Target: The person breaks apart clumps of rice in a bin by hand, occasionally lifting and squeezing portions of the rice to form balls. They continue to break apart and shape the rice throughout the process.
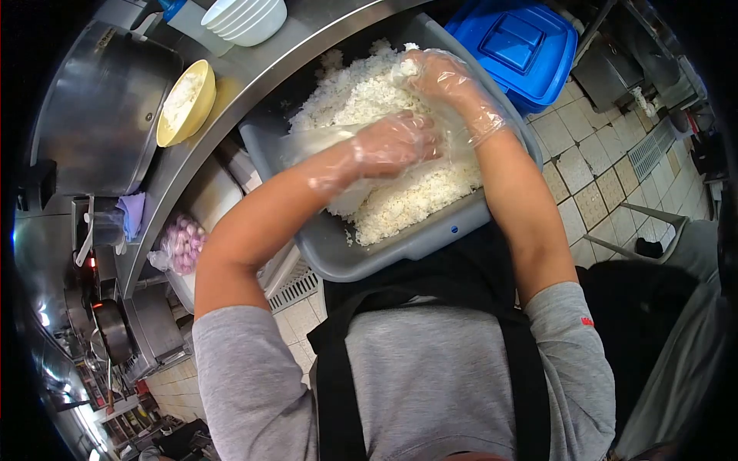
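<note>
White cooked rice fills much of a deep grey plastic tub in front of me. My left hand, in a loose clear plastic glove, is over the middle of the rice; its fingers are smeared by motion. Beside and under it shows a translucent plastic piece, whose kind I cannot make out. My right hand, also in a clear glove, is at the tub's far right side. Its fingers are curled in on a clump of rice.
A steel counter runs along the left, bearing a yellow bowl of rice, stacked white bowls and a large steel pot. A blue lidded bin stands beyond the tub. Bagged purple-skinned bulbs lie below the counter.
</note>
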Tool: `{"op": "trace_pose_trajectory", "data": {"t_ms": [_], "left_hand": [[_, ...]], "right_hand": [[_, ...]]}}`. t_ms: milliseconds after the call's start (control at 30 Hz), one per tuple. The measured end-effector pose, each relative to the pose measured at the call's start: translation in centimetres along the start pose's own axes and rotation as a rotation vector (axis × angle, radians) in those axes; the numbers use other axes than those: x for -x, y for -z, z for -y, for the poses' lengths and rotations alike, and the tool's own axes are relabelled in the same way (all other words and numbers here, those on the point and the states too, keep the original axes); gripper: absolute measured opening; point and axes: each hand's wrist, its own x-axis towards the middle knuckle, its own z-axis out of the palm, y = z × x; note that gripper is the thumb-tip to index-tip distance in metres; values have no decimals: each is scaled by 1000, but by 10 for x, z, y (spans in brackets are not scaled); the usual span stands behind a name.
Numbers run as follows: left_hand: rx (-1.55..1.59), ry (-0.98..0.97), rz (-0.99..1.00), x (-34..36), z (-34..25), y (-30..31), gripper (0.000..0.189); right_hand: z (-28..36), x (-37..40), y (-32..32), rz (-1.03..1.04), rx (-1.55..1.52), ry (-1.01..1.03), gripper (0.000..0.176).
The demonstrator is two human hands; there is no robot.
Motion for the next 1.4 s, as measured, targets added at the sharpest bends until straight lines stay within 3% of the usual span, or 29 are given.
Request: {"op": "trace_pose_trajectory", "data": {"t_ms": [67, 100, 167, 233, 300, 400, 500, 600, 633, 733, 867, 900, 933, 1000, 1033, 1067, 1133, 1200, 1233, 1333, 1400], "left_hand": [[25, 42, 7, 6, 9, -33, 29], [444, 426, 355, -7, 12, 9, 46], [579, 769, 194, 27, 45, -31, 47], [324, 884, 537, 51, 81, -22, 37], [111, 599, 770, 109, 135, -46, 27], [450, 1059, 404, 90, 106, 28, 27], [684, 1092, 68, 120, 127, 6, 33], [162, 835, -97, 103, 89, 36, 41], [147, 869, -12, 97, 87, 40, 42], [206, 929, -11, 85, 81, 49, 41], [115, 890, 175, 88, 102, 30, 44], [183, 937, 106, 89, 102, 23, 46], [251, 982, 35, 91, 100, 17, 48], [389, 985, -18, 89, 97, 16, 51], [453, 946, -1, 89, 96, 18, 53], [517, 909, 17, 90, 96, 19, 55], [494, 846, -56, 90, 94, 21, 44], [567, 852, -68, 83, 92, 37, 39], [650, 952, -69, 83, 92, 40, 30], [759, 1056, -90, 81, 90, 42, 25], [451, 890, -138, 82, 91, 40, 27]], "right_hand": [[2, 4, 1, 31, 5, -15, 49], [1, 6, 0, 36, 12, -25, 49], [-1, 10, -2, 48, 7, -51, 49], [-1, 7, -1, 57, 2, -48, 49], [3, 5, 2, 80, 13, -48, 48], [10, 6, 6, 108, 30, -96, 48], [16, 1, 8, 132, 130, -158, 47], [22, 3, 8, 114, 170, -139, 49], [23, 5, 9, 100, 172, -120, 50], [27, 10, -7, 101, 166, -4, 44], [61, 24, -28, 547, 45, 197, 41], [81, 38, -17, 658, -9, 204, 41], [81, 51, -35, 575, -31, 294, 49], [118, 61, -27, 818, -22, 246, 69], [125, 74, -44, 638, 132, 421, 75], [148, 76, -24, 748, 298, 474, 68], [149, 78, -57, 603, 530, 615, 58], [134, 79, -107, 330, 494, 673, 62], [136, 75, -113, 193, 473, 701, 63], [144, 51, -102, 677, 509, 609, 54], [143, 46, -98, 653, 332, 507, 53]]}}
